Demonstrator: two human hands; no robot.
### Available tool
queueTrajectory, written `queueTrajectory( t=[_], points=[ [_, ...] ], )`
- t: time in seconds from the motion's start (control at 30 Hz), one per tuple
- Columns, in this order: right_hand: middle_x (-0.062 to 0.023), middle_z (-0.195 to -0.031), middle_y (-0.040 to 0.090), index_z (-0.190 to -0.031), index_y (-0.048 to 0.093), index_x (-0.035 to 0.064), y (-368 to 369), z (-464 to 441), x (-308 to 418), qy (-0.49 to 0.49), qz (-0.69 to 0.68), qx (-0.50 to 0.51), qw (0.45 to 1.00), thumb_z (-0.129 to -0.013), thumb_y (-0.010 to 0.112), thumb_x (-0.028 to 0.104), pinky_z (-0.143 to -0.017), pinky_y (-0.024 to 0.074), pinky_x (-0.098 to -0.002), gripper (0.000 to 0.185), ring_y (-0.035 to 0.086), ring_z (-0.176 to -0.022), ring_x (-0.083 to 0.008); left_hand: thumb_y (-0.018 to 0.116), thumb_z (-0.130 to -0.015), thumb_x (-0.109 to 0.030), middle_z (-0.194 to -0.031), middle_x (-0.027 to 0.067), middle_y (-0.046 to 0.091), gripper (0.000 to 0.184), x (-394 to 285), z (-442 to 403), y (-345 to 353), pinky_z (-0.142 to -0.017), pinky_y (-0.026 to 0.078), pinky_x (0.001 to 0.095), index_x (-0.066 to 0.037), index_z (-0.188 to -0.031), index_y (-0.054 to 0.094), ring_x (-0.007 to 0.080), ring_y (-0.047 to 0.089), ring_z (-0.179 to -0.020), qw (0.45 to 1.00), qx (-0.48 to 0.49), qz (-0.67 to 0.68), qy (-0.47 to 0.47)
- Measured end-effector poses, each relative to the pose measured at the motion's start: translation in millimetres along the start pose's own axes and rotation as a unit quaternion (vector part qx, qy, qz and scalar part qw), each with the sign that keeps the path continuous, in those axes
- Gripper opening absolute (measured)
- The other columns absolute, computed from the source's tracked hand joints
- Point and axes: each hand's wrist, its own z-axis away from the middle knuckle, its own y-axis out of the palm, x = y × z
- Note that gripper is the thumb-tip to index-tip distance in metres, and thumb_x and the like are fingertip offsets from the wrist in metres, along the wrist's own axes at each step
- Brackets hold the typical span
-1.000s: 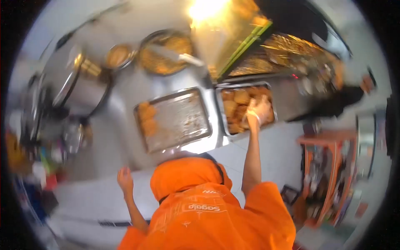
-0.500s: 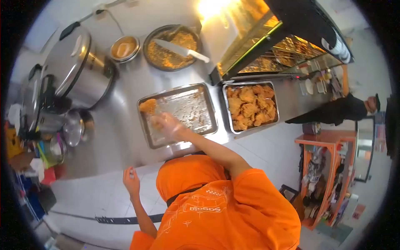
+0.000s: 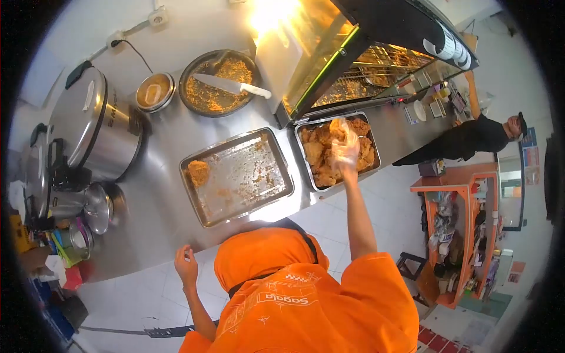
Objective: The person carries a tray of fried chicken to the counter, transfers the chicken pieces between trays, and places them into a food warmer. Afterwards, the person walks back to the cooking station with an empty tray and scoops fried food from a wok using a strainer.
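My right hand (image 3: 346, 152), in a clear plastic glove, is over the right-hand metal tray (image 3: 378, 166). Its fingers are closed round a piece of fried chicken (image 3: 339, 127) at the tray's far side. Under and around it lies a heap of fried chicken (image 3: 319, 154). To the left, a wider metal tray (image 3: 241, 176) holds a single chicken piece (image 3: 198, 173) near its left side, with crumbs and oil on its bottom. My left hand (image 3: 186, 267) hangs bare in front of the counter edge, fingers loosely curled and holding nothing I can see.
A knife (image 3: 226, 84) lies across a dark round pan (image 3: 187, 97) of crumbs. Beside it stands a bowl (image 3: 155, 92). Large metal pots (image 3: 88, 126) occupy the left, and a lit display warmer (image 3: 329, 65) the back right. A person in black (image 3: 471, 138) stands farther right.
My right hand has gone from the wide left tray to the chicken-filled right tray. One chicken piece stays in the left tray. My left hand is nearly unmoved, and the view has shifted slightly.
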Motion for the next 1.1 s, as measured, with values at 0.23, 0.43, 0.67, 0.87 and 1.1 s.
queueTrajectory(
  t=[0.23,0.43,0.67,0.87,1.1],
  points=[
    [-0.0213,-0.110,0.059,-0.130,0.053,0.0036,8.0,-12.5,43.2,0.024,0.144,0.033,0.989,-0.083,0.059,0.007,-0.085,0.0451,-0.0471,0.047,0.056,-0.097,-0.0386,0.062,-0.089,-0.009,-0.092,0.0098,0.062,0.015,11.6,-10.0,-9.7,-0.068,0.048,0.0365,-0.003,-0.102,0.065,0.0227,0.058,-0.071,0.999,-0.030,-0.006,-0.039],
    [-0.0191,-0.119,0.059,-0.120,0.058,0.0051,145.7,64.4,204.7,-0.086,-0.066,0.349,0.931,-0.082,0.066,0.025,-0.096,0.0424,-0.0463,0.043,0.054,-0.114,-0.0354,0.063,-0.088,-0.008,-0.092,0.0121,0.063,0.014,-17.3,2.6,-6.5,-0.065,0.048,0.0360,-0.002,-0.100,0.064,0.0242,0.060,-0.072,0.998,-0.038,0.017,-0.043],
    [-0.0199,-0.152,0.026,-0.144,0.036,0.0123,286.1,138.9,318.9,-0.137,0.099,0.314,0.934,-0.083,0.067,0.037,-0.105,0.0349,-0.0541,0.073,0.032,-0.136,-0.0389,0.062,-0.089,-0.005,-0.095,0.0100,0.062,0.014,-35.7,8.2,5.0,-0.057,0.048,0.0299,-0.002,-0.102,0.064,0.0206,0.060,-0.071,0.997,-0.001,0.070,-0.038],
    [-0.0139,-0.118,0.061,-0.126,0.053,0.0071,270.3,127.4,260.3,-0.047,0.108,0.217,0.969,-0.092,0.058,0.023,-0.087,0.0498,-0.0347,0.038,0.061,-0.103,-0.0257,0.061,-0.089,-0.005,-0.096,0.0097,0.062,0.014,-11.4,28.9,24.6,-0.056,0.048,0.0308,-0.002,-0.102,0.064,0.0210,0.060,-0.070,0.995,0.012,0.068,-0.074],
    [-0.0035,-0.116,0.058,-0.117,0.061,0.0118,72.3,71.0,68.9,0.222,-0.446,0.315,0.808,-0.085,0.064,0.028,-0.089,0.0493,-0.0404,0.036,0.056,-0.106,-0.0200,0.062,-0.088,-0.006,-0.095,0.0113,0.064,0.014,-58.9,5.4,64.9,-0.061,0.050,0.0341,-0.002,-0.102,0.065,0.0220,0.062,-0.073,0.993,0.051,0.091,-0.057]
  ],
)
